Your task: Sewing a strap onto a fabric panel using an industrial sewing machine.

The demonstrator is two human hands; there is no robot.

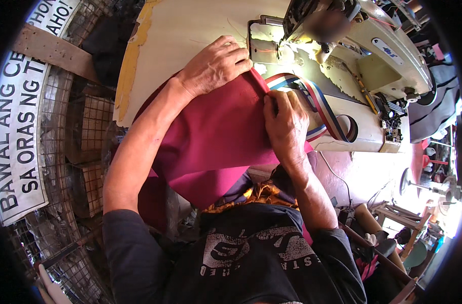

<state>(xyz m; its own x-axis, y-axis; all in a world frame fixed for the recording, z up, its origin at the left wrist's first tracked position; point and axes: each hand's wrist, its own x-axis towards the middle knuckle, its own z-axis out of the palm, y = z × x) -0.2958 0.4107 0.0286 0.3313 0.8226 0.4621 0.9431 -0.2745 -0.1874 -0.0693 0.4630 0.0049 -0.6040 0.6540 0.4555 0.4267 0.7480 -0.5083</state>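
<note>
A large piece of maroon fabric [210, 126] lies over the front of the sewing table and hangs down toward my lap. My left hand [213, 66] is closed on the fabric's far edge, close to the needle area. Farther right along the same edge, my right hand [286, 119] pinches the cloth between thumb and fingers. A striped ribbon [324, 109] in red, white and blue curls out from beside the fabric edge, past my right hand. Just beyond my hands stands the sewing machine [372, 45], its needle area brightly lit.
The pale tabletop [175, 35] has a worn, peeling left edge. A screwdriver-like tool [367, 93] with a yellow handle lies by the machine, near a small metal mechanism [393, 119]. Wire mesh shelving [91, 126] and a white sign [21, 137] stand at the left.
</note>
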